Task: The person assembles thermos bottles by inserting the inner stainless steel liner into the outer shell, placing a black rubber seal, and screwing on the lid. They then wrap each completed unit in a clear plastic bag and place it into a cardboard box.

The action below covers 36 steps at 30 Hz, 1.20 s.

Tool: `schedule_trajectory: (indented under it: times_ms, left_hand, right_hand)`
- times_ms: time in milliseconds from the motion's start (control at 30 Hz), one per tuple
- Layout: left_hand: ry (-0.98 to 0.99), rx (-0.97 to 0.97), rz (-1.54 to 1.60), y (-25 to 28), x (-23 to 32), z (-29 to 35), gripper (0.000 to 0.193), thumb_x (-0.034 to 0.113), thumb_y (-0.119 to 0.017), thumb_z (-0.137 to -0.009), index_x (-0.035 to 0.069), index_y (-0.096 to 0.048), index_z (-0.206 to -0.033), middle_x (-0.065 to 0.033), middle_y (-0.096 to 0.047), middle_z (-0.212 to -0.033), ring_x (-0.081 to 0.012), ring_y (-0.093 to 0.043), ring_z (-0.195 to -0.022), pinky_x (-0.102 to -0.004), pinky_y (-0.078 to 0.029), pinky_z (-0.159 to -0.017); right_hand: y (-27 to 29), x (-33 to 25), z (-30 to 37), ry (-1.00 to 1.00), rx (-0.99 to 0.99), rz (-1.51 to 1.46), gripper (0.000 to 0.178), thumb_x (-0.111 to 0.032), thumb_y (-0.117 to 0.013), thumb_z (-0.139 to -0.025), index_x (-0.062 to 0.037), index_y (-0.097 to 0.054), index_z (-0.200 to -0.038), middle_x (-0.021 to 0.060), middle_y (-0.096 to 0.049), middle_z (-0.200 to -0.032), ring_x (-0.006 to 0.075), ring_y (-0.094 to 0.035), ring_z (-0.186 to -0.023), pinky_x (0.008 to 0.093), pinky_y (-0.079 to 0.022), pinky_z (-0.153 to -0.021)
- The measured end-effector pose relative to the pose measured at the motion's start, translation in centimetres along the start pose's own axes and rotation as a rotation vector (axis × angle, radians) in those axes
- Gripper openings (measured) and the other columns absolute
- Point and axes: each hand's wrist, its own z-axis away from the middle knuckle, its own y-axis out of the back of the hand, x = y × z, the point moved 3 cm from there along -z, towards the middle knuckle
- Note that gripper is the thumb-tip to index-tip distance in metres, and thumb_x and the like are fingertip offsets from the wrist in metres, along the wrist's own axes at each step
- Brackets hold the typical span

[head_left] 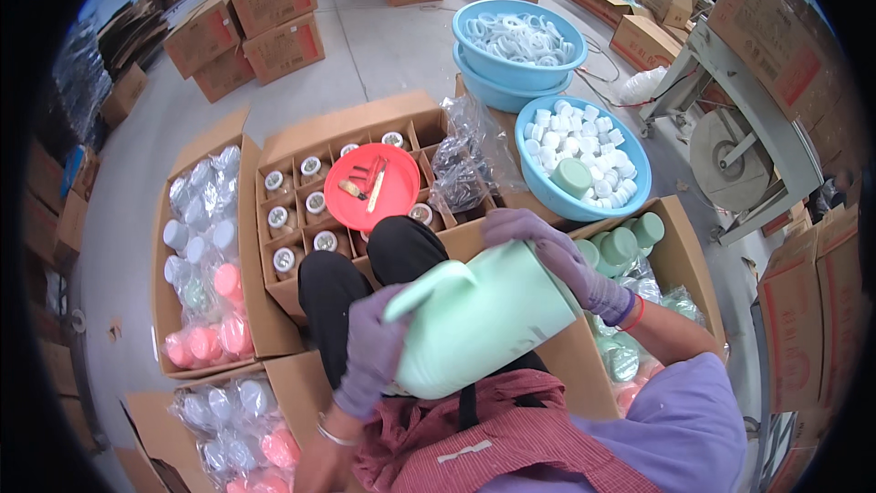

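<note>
A mint-green jug with a loop-like handle lies tilted across my lap, dark printing on its side. My left hand, in a purple-grey glove, grips it at the left, beside the handle; part of the fingers is hidden by the jug. My right hand, gloved alike, curls over its upper right end. Just beyond my knees, a red plate carries a brush and some small slim tools. It rests on a divided carton of upright bottle-like pieces with silvery tops.
Blue basins of white rings are stacked ahead; another blue basin holds white caps and one green lid. Open cartons with bagged pink, white and green lids flank me. A grey machine stand is at right, stacked boxes far left.
</note>
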Motion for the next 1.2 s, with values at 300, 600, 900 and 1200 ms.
schedule_trajectory:
  times_ms: [300,600,900,1200]
  left_hand:
    - [0.349,-0.050,0.295,0.5,-0.3,-0.9,0.036,-0.006,-0.057,-0.079,0.000,-0.073,-0.110,-0.0089,-0.074,-0.093,-0.0101,-0.068,-0.084,-0.0247,-0.054,-0.075]
    - [-0.111,0.123,-0.137,0.1,0.0,1.1,0.030,-0.002,-0.065,-0.082,0.001,-0.072,-0.112,-0.0105,-0.074,-0.106,-0.0220,-0.070,-0.104,-0.0347,-0.052,-0.096]
    - [-0.096,0.300,-0.057,-2.4,-2.3,3.7,0.030,-0.005,-0.063,-0.087,-0.001,-0.071,-0.115,-0.0099,-0.073,-0.107,-0.0174,-0.068,-0.101,-0.0303,-0.052,-0.090]
    - [0.223,0.179,-0.204,3.5,-6.3,7.9,0.035,0.012,-0.061,-0.095,-0.002,-0.062,-0.128,-0.0082,-0.070,-0.108,-0.0120,-0.062,-0.100,-0.0298,-0.049,-0.090]
  right_hand:
    - [0.0,0.8,-0.5,-0.142,0.147,0.008,0.053,-0.044,-0.049,-0.103,-0.0078,-0.047,-0.141,0.0089,-0.057,-0.129,0.0197,-0.058,-0.116,0.0320,-0.045,-0.101]
    - [0.5,1.8,-1.2,-0.292,0.134,-0.075,0.052,-0.043,-0.048,-0.104,-0.0040,-0.050,-0.138,0.0126,-0.058,-0.132,0.0206,-0.054,-0.127,0.0370,-0.044,-0.107]
    - [-0.5,1.7,-0.7,-0.328,-0.008,-0.094,0.048,-0.043,-0.047,-0.103,-0.0048,-0.052,-0.131,0.0060,-0.055,-0.118,0.0122,-0.054,-0.109,0.0296,-0.045,-0.097]
    - [-2.6,-1.7,-0.5,0.085,-0.230,0.356,0.024,-0.021,-0.067,-0.093,-0.0072,-0.065,-0.112,0.0100,-0.061,-0.100,0.0275,-0.063,-0.098,0.0385,-0.051,-0.083]
